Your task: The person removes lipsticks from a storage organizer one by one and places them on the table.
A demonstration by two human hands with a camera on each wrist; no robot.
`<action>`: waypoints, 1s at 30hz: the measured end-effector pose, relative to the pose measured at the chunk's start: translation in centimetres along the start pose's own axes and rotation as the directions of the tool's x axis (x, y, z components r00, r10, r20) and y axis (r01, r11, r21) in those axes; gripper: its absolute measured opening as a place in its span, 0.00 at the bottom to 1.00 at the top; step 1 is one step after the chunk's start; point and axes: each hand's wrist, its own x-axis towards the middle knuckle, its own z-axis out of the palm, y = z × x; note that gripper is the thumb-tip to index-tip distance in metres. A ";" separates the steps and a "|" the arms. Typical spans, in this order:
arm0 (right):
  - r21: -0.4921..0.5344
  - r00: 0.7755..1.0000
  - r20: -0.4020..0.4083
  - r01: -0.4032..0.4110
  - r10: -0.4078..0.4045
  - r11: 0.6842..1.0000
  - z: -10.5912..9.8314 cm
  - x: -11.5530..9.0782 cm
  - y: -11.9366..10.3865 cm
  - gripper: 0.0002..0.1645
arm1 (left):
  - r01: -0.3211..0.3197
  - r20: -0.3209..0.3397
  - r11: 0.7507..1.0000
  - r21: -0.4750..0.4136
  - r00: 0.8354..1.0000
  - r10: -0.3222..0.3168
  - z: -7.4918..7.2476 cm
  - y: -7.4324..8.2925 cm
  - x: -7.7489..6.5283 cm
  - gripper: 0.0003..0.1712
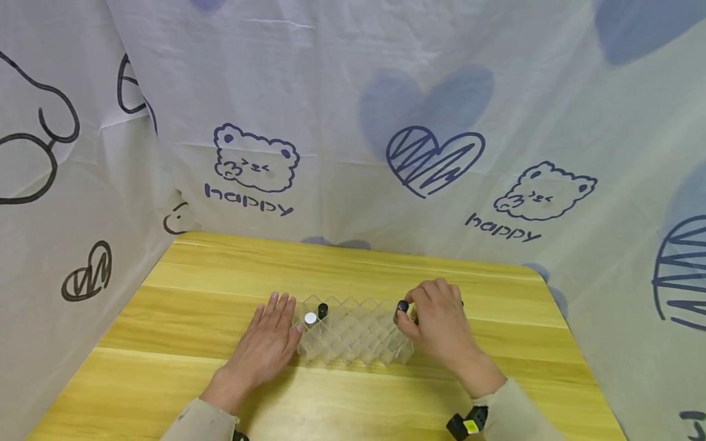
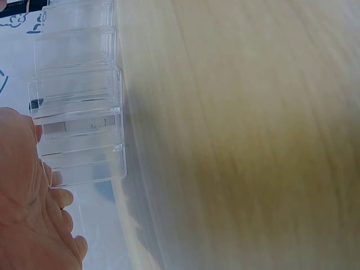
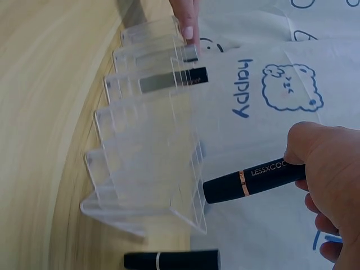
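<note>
A clear organizer (image 1: 353, 337) with diamond-shaped compartments stands on the table. My left hand (image 1: 267, 343) lies along its left end with straight fingers, the thumb at the rim. My right hand (image 1: 441, 321) pinches a black lipstick tube (image 3: 261, 177) with a rose-gold band between thumb and fingers. In the right wrist view that tube is tilted, its lower end at the top opening of the organizer's right end. Two tubes stand in compartments at the left end, one with a white top (image 1: 311, 318), one with a black cap (image 1: 322, 310).
Another black tube (image 3: 174, 260) with a light band stands on the table beyond the organizer's right end, mostly hidden by my right hand in the head view. The wooden table (image 1: 220, 260) meets a printed white cloth (image 1: 342, 184) at the back and sides.
</note>
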 end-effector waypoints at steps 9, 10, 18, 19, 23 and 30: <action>-0.007 0.999 -0.044 -0.002 0.001 1.000 -0.9 -1.1 1.6 0.14 | 0.001 0.003 1.000 0.001 1.000 -0.001 -0.1 0.0 0.0 0.38; -0.011 0.999 -0.048 -0.002 0.001 1.000 -1.0 -1.2 1.7 0.14 | -0.001 0.002 1.000 0.001 1.000 0.001 -0.1 0.0 0.0 0.38; -0.010 0.996 -0.088 -0.007 0.007 1.000 -1.3 -2.5 2.9 0.15 | -0.002 0.005 1.000 0.002 1.000 0.002 -0.1 0.0 0.0 0.38; -0.011 0.996 -0.091 -0.011 0.010 1.000 -1.3 -2.7 3.1 0.15 | 0.002 0.008 1.000 0.001 1.000 -0.002 0.0 0.0 0.1 0.38; -0.021 0.995 -0.095 -0.027 0.025 0.999 -1.2 -3.4 3.8 0.14 | 0.002 0.012 1.000 -0.003 1.000 -0.002 0.0 0.0 0.1 0.38; -0.040 0.996 -0.076 -0.046 0.043 0.998 -0.5 -4.5 4.9 0.16 | -0.004 0.008 1.000 0.004 1.000 0.004 0.0 0.0 0.0 0.38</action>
